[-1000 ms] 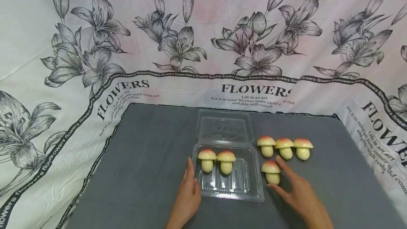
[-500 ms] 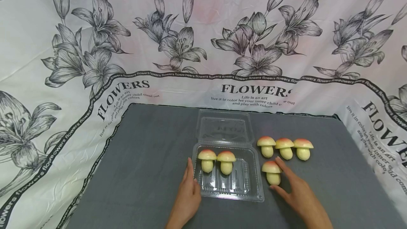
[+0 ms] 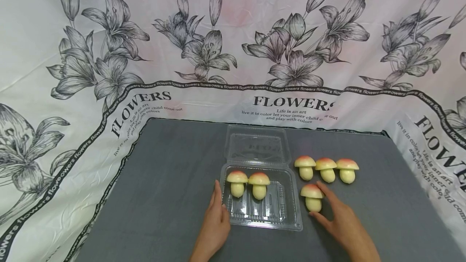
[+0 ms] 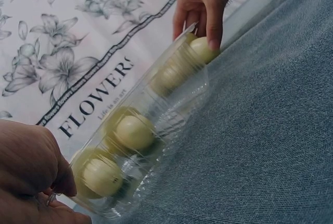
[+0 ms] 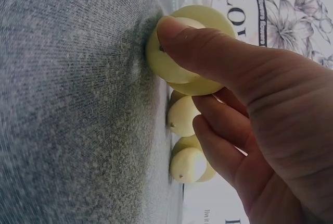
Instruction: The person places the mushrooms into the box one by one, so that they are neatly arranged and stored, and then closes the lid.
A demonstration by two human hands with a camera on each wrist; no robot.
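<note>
In the head view, my left hand [image 3: 214,222] grips the left edge of a clear plastic clamshell box [image 3: 267,226], which lies on the table with its lid [image 3: 257,144] folded back. Two toy mushrooms [image 3: 237,189] [image 3: 259,191] with red-and-yellow caps lie side by side in the box. To the right of the box, my right hand [image 3: 344,218] pinches another toy mushroom [image 3: 313,203], thumb at its stem end and fingers at its cap. The right wrist view shows the thumb pressed on the pale stem [image 5: 171,70]. From the left wrist, thumb and finger meet at the box's edge.
Three more toy mushrooms [image 3: 325,170] stand in a row just beyond my right hand. A dark grey cloth [image 3: 167,189] covers the table. White fabric with printed flowers [image 3: 204,51] hangs around its back and sides.
My right hand and the mushroom at its fingers have shifted very slightly to the right. The left hand and the box have stayed put.
</note>
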